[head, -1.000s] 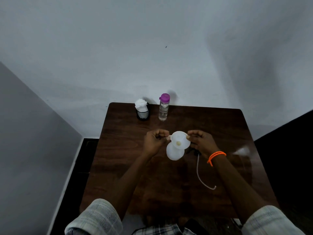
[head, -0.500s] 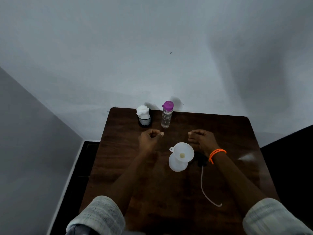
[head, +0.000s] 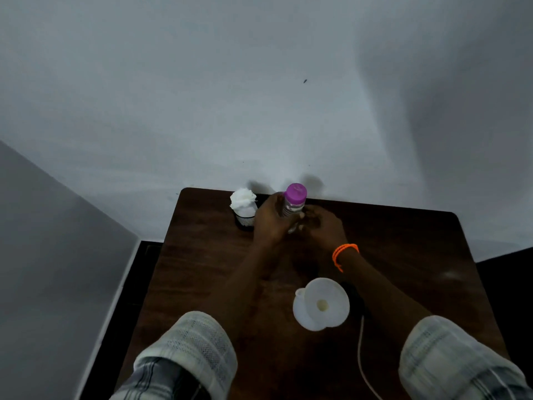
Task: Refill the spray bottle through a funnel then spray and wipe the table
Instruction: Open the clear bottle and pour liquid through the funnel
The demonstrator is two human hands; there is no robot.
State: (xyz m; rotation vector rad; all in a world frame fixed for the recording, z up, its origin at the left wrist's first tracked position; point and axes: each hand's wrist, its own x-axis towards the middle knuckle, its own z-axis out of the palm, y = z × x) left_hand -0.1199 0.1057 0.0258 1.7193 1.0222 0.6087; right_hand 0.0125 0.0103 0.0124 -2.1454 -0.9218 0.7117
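Both hands, left hand (head: pixel 269 219), right hand (head: pixel 323 228), apparently gripping water bottle (head: pixel 293 204), funnel (head: pixel 324 306) nearer

At the far edge of the table (head: pixel 202 255), the water bottle (head: pixel 293 204) and the cup of tissue (head: pixel 243 209) stand close together against the wall (head: pixel 259 111), and both hands (head: pixel 271 217) crowd around the bottle. In the near middle the funnel (head: pixel 324 306) blocks the way, a thin tube (head: pixel 360 350) trailing nearer. The left side and far right corner lie open.
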